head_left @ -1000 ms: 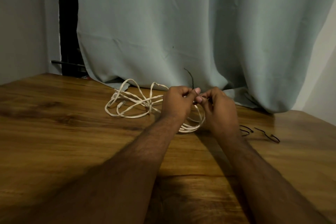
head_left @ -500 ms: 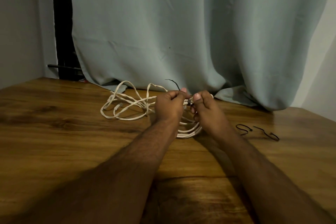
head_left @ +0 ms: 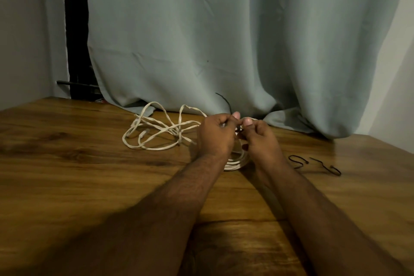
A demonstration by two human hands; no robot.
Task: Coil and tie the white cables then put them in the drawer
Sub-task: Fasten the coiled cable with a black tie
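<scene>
**Black tie pinched between both thumbs, directly over the coil**

I have both hands meeting at the far middle of the brown wooden table [head_left: 89,175]. My left hand [head_left: 216,134] is curled, thumb up, pinching the thin black twist tie [head_left: 225,102]; its free tail arcs up and away from me, to the left, against the pale grey-green curtain [head_left: 201,40]. My right hand [head_left: 261,139] is curled too, its thumb tip almost touching the left thumb, and seems to pinch the tie's other end, though the contact itself is hidden.

The coiled bundle of white cable [head_left: 236,162] lies on the table under and between the two hands, only its near arc showing below the wrists. So the thing to be tied is straight down from my fingertips, and the tie crosses its strands left to right; both hands are equally near. I judge the next move is a twist of the two ends against each other.

The loose tangle of white cable [head_left: 156,132] sprawls to the left, nearer my left hand. Two spare black ties [head_left: 313,163] lie to the right. I see no drawer.
</scene>
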